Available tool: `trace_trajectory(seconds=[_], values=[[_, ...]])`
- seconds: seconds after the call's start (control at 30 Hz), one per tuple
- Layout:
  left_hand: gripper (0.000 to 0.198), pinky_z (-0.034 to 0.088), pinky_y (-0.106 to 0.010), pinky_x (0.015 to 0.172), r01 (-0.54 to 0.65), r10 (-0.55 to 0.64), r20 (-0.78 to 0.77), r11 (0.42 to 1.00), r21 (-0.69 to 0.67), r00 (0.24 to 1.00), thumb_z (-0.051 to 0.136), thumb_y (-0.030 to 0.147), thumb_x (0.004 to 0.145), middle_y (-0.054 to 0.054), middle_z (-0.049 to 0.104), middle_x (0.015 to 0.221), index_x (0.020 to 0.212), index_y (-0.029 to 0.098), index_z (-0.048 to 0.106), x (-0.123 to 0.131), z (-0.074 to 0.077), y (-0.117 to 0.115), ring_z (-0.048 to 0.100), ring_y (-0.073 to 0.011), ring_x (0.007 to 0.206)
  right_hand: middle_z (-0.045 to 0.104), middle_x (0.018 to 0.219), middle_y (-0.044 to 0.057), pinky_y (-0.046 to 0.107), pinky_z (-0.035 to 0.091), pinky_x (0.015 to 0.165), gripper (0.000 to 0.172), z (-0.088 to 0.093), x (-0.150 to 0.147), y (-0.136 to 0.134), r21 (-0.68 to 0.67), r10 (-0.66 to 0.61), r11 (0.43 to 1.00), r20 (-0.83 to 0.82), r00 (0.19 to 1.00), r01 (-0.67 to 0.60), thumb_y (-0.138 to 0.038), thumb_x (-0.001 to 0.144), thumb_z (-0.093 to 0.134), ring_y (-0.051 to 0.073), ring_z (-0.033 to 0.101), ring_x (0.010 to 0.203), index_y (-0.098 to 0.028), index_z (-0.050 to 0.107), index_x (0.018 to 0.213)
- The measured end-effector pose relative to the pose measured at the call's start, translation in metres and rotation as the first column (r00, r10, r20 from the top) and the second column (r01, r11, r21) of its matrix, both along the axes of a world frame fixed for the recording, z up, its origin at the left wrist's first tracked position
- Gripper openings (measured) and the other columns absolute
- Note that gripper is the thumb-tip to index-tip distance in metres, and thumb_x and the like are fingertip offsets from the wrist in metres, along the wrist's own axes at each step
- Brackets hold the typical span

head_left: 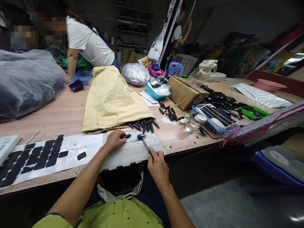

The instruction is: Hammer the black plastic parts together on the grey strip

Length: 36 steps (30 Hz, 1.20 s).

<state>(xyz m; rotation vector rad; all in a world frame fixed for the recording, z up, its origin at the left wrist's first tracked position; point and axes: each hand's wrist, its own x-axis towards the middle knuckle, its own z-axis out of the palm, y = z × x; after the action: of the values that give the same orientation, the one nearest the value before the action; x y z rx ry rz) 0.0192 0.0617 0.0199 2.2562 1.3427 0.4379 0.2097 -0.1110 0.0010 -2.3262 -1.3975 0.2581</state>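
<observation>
My left hand [115, 139] is closed on a short black cylindrical piece [126, 136], which lies on its side just over a grey board [137, 150] at the table's front edge. In my right hand [158, 164] is a small hammer [145, 143] with a metal shaft and a dark grip. Its head, black with a yellowish face, is over the board to the right of the black piece, apart from it. Beyond both hands, several similar black pieces [148, 125] spill from the mouth of a yellow cloth sack [116, 98].
A white sheet with black stickers [82, 155] lies left. At right are a cardboard box [186, 93], a blue basket [158, 91], a clear dish [191, 126] and a green tray [253, 112]. A big plastic bag [30, 82] stands far left; a person in a white shirt [87, 41] leans over the table.
</observation>
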Motion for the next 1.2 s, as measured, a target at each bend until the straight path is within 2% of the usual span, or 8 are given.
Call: trace_trajectory(seconds=[0.13, 0.23, 0.37, 0.47, 0.6, 0.77, 0.93, 1.2], values=[[0.02, 0.044, -0.032, 0.078, -0.008, 0.001, 0.084, 0.997, 0.077, 0.996, 0.065, 0.029, 0.078, -0.004, 0.064, 0.087, 0.094, 0.02, 0.073, -0.001, -0.012, -0.007, 0.059, -0.0209, 0.086, 0.053, 0.106, 0.003, 0.023, 0.044, 0.063, 0.041, -0.001, 0.0, 0.0, 0.013, -0.007, 1.0, -0.019, 1.0, 0.007, -0.025, 0.094, 0.051, 0.011, 0.058, 0.071, -0.031, 0.061, 0.133], [0.019, 0.044, -0.033, 0.079, -0.005, -0.004, 0.111, 0.997, 0.083, 0.994, 0.066, 0.03, 0.079, -0.004, 0.063, 0.086, 0.093, 0.021, 0.074, -0.001, -0.016, -0.006, 0.059, -0.0212, 0.087, 0.054, 0.103, 0.004, 0.026, 0.049, 0.069, 0.04, -0.008, 0.005, 0.0, 0.097, 0.008, 0.995, -0.071, 0.997, -0.001, -0.028, 0.092, 0.05, 0.015, 0.06, 0.078, -0.028, 0.063, 0.13], [0.018, 0.044, -0.032, 0.079, -0.009, 0.0, 0.138, 0.998, 0.064, 0.99, 0.067, 0.028, 0.079, -0.004, 0.064, 0.087, 0.094, 0.021, 0.074, -0.002, -0.016, -0.005, 0.059, -0.0209, 0.087, 0.059, 0.1, 0.009, 0.033, 0.052, 0.084, 0.041, -0.014, 0.013, 0.0, 0.266, 0.112, 0.962, -0.186, 0.976, -0.059, -0.031, 0.092, 0.047, 0.02, 0.062, 0.091, -0.017, 0.066, 0.126], [0.018, 0.043, -0.031, 0.077, -0.018, 0.008, 0.174, 0.998, 0.061, 0.985, 0.067, 0.026, 0.079, -0.003, 0.065, 0.087, 0.096, 0.02, 0.072, -0.003, -0.016, -0.006, 0.058, -0.0199, 0.086, 0.063, 0.104, 0.01, 0.034, 0.053, 0.086, 0.043, -0.009, 0.01, 0.002, 0.328, 0.188, 0.939, -0.246, 0.951, -0.101, -0.035, 0.095, 0.043, 0.02, 0.064, 0.092, -0.017, 0.064, 0.129], [0.013, 0.043, -0.03, 0.076, -0.025, 0.012, 0.176, 0.997, 0.073, 0.984, 0.067, 0.025, 0.08, -0.002, 0.062, 0.084, 0.091, 0.021, 0.073, -0.002, -0.018, -0.006, 0.057, -0.0185, 0.084, 0.064, 0.102, 0.009, 0.032, 0.055, 0.078, 0.043, 0.002, -0.006, 0.007, 0.324, 0.275, 0.929, -0.274, 0.921, -0.181, -0.035, 0.096, 0.043, 0.018, 0.065, 0.083, -0.019, 0.064, 0.13], [0.016, 0.042, -0.029, 0.074, -0.027, 0.01, 0.184, 0.996, 0.086, 0.983, 0.067, 0.027, 0.081, -0.002, 0.059, 0.082, 0.093, 0.02, 0.075, -0.002, -0.022, -0.004, 0.056, -0.0174, 0.081, 0.065, 0.104, 0.01, 0.032, 0.054, 0.085, 0.041, 0.005, -0.02, 0.016, 0.358, 0.371, 0.894, -0.248, 0.895, -0.271, -0.031, 0.097, 0.042, 0.02, 0.065, 0.093, -0.019, 0.064, 0.13], [0.017, 0.041, -0.029, 0.074, -0.031, 0.018, 0.177, 0.997, 0.069, 0.984, 0.067, 0.028, 0.081, -0.002, 0.058, 0.081, 0.093, 0.021, 0.076, -0.002, -0.024, -0.002, 0.056, -0.0171, 0.082, 0.065, 0.103, 0.011, 0.034, 0.053, 0.088, 0.04, 0.001, -0.02, 0.022, 0.335, 0.361, 0.902, -0.243, 0.9, -0.271, -0.027, 0.096, 0.043, 0.02, 0.064, 0.096, -0.016, 0.064, 0.128], [0.012, 0.041, -0.028, 0.072, -0.027, 0.013, 0.214, 0.998, 0.061, 0.977, 0.067, 0.024, 0.079, -0.001, 0.058, 0.08, 0.088, 0.022, 0.074, -0.002, -0.022, -0.004, 0.055, -0.0167, 0.08, 0.065, 0.109, 0.011, 0.034, 0.051, 0.095, 0.04, 0.014, -0.03, 0.022, 0.35, 0.416, 0.885, -0.301, 0.858, -0.307, -0.029, 0.096, 0.043, 0.02, 0.063, 0.103, -0.017, 0.065, 0.127]])
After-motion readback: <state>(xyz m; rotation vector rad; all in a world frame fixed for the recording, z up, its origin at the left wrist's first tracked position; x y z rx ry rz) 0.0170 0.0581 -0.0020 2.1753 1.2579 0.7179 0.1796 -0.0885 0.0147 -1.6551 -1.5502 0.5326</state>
